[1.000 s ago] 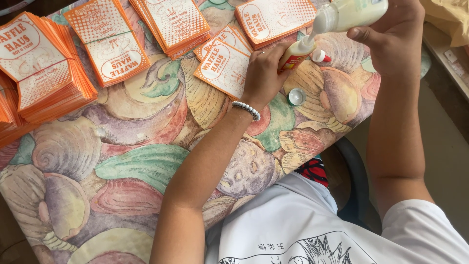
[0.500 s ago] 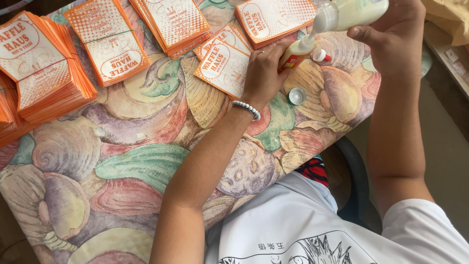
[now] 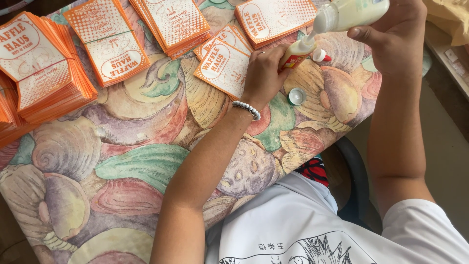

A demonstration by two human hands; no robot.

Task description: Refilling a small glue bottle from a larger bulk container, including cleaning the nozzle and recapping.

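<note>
The right hand [image 3: 398,36] is gripping a large pale squeeze bottle [image 3: 351,12], fingers wrapped around its body, and is tipping it so the nozzle is pointing down and to the left. The left hand [image 3: 264,73] is closed around a small glue bottle [image 3: 294,53] with a yellowish body and red label, holding it tilted just above the desk [image 3: 146,161]; the big bottle's nozzle is meeting the small bottle's open mouth. A white beaded bracelet [image 3: 245,109] is sitting on the left wrist.

Just beside the small bottle, a white-and-red cap [image 3: 320,55] is lying on the desk, and a little nearer the person a round silvery lid [image 3: 296,96] is resting open side up. Under the left hand's fingers, a couple of loose orange-and-white paper sleeves [image 3: 222,66] are lying flat and overlapping.

Further out, more of the same printed sleeves are sitting in piles: one stack [image 3: 276,17] at the far edge behind the hands, another stack [image 3: 171,22] to its left, a single pair [image 3: 107,41] lying apart, and a thick fanned heap [image 3: 44,68] at the far left. The desk is covered in a cloth patterned with large shells in pink, green and tan. The person is wearing a white printed shirt [image 3: 303,230] and is sitting on a dark chair [image 3: 359,181].
</note>
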